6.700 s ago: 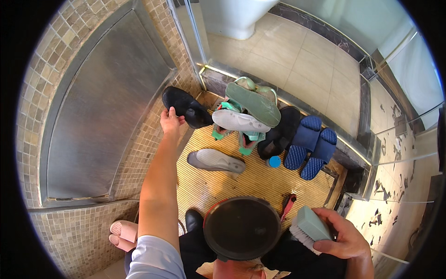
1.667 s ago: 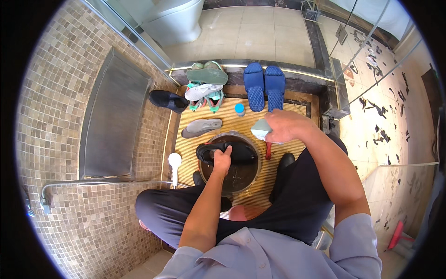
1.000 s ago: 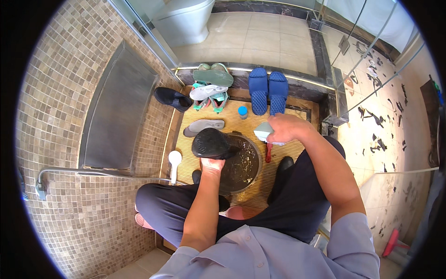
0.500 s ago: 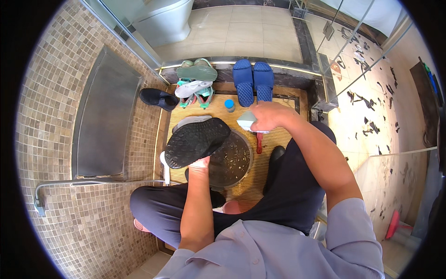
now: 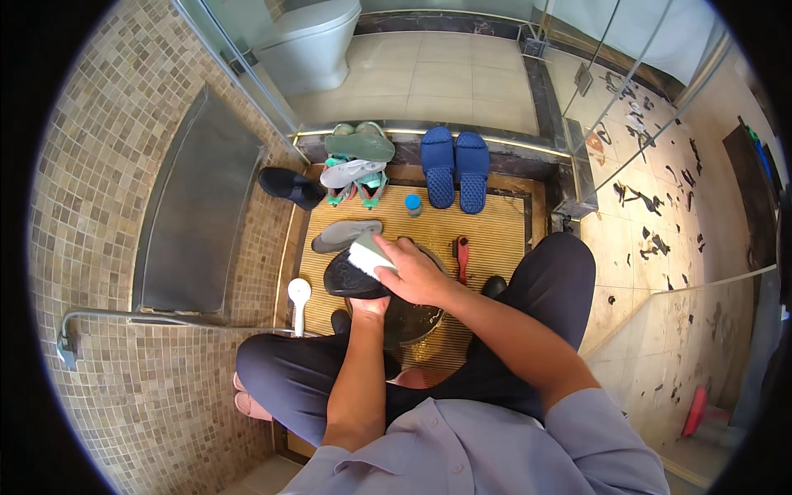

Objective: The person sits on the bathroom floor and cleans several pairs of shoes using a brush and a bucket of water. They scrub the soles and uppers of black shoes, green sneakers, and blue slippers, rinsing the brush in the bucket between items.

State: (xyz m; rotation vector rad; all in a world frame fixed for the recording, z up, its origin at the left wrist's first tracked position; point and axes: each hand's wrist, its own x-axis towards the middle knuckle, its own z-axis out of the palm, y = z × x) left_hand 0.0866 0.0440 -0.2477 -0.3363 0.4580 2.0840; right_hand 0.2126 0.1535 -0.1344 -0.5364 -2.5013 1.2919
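My left hand (image 5: 370,308) grips a black shoe (image 5: 345,280) from below, over the left part of a round dark basin (image 5: 422,323) of murky water. In my right hand (image 5: 419,274) is a scrub brush (image 5: 363,257) with white bristles and a pale grey-green back. Its bristles lie against the upturned sole of the shoe. Just beyond the shoe, a grey insole (image 5: 340,237) rests on the ribbed yellow mat (image 5: 503,235). Right of the basin is a red-handled brush (image 5: 462,260).
A small blue-capped bottle (image 5: 413,206) stands on the mat. Blue slippers (image 5: 456,165) lean on the dark ledge, with teal-and-grey shoes (image 5: 360,169) and another black shoe (image 5: 289,186) to their left. A white shower head (image 5: 299,295) lies at left. Glass panels rise on both sides.
My right hand has brought the scrub brush leftward from beside the red-handled brush onto the sole. The shoe has tilted, uncovering more of the insole. The whole view has shifted slightly.
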